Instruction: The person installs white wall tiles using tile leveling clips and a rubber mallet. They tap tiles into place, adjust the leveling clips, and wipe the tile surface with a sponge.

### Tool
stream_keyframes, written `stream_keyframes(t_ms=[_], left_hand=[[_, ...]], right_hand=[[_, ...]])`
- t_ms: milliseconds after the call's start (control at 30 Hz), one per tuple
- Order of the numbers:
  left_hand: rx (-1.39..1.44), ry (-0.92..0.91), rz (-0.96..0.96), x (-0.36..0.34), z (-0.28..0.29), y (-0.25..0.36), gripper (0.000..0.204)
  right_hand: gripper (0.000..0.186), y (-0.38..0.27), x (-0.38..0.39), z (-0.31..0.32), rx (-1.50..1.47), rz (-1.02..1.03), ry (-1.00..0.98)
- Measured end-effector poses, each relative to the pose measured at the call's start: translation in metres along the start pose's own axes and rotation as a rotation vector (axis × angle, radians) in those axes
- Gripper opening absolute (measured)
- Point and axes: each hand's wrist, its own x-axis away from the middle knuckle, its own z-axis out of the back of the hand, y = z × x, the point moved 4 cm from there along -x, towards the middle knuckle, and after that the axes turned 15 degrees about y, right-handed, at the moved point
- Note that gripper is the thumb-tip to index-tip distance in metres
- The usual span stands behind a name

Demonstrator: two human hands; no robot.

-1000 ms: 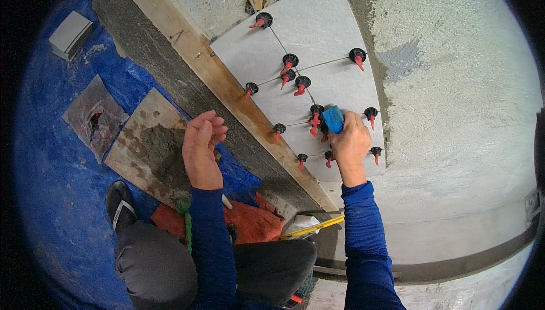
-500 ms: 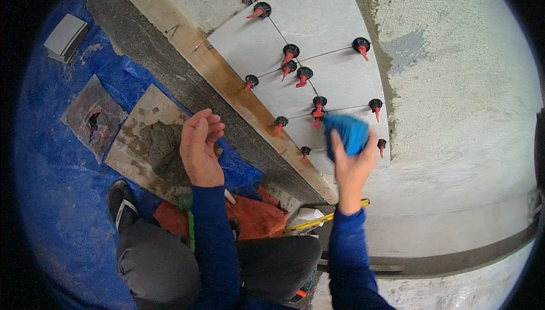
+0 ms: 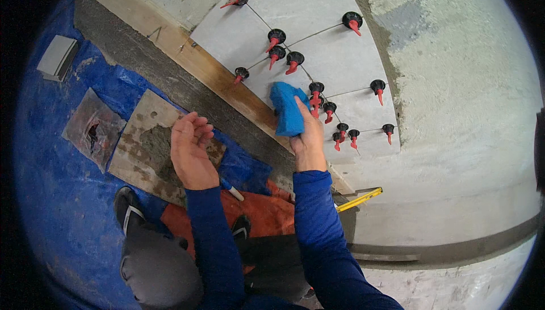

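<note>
My right hand [image 3: 310, 145] grips a blue sponge [image 3: 286, 108]. It appears over the edge of the tiled area, where the light grey tiles [image 3: 335, 63] meet a wooden board; whether it touches the tiles I cannot tell. Along the tile joints stand several tile-levelling clips [image 3: 294, 60] with black round bases and red handles, a few right beside the sponge. My left hand [image 3: 192, 154] is raised with loosely curved fingers and holds nothing. Below it lies a board [image 3: 133, 145] smeared with grey mortar [image 3: 162, 148].
The wooden board [image 3: 213, 77] runs diagonally along the tiles. Blue sheeting [image 3: 51, 157] covers the floor, bearing a plastic bag [image 3: 93, 128] and stacked tile pieces [image 3: 58, 57]. A yellow spirit level [image 3: 360, 199] lies near my right forearm; orange cloth [image 3: 264, 216] lies by my feet.
My right hand has moved left with the sponge, from the lower tiles toward the wooden board. The left hand has shifted slightly left. The whole view has shifted a little.
</note>
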Motion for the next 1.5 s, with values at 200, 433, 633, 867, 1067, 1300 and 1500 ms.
stream_keyframes(t_ms=[200,433,633,867,1067,1300,1500], left_hand=[[-0.001,-0.054,-0.024,0.004,-0.002,-0.001,0.036],[0.062,-0.015,0.032,0.002,-0.003,0.006,0.034],[0.048,0.012,0.065,0.004,-0.003,0.006,0.032],[0.09,0.038,0.063,0.006,-0.004,0.012,0.031],[0.098,0.045,0.039,0.002,-0.003,0.018,0.031],[0.092,0.021,0.047,0.0,-0.002,0.016,0.033],[0.123,0.032,0.008,-0.002,0.002,0.02,0.032]], right_hand=[[0.037,0.006,-0.016,0.045,-0.141,0.225,0.127],[0.039,0.01,0.068,0.085,0.084,0.367,0.446],[0.069,-0.077,0.131,0.055,0.523,0.948,0.21],[0.051,-0.153,0.109,-0.056,1.196,1.636,-0.254],[0.036,-0.125,0.079,-0.088,1.401,1.924,-0.235],[0.033,-0.125,0.06,-0.091,1.58,1.98,-0.217],[0.034,-0.16,0.091,-0.086,1.533,2.009,-0.289]])
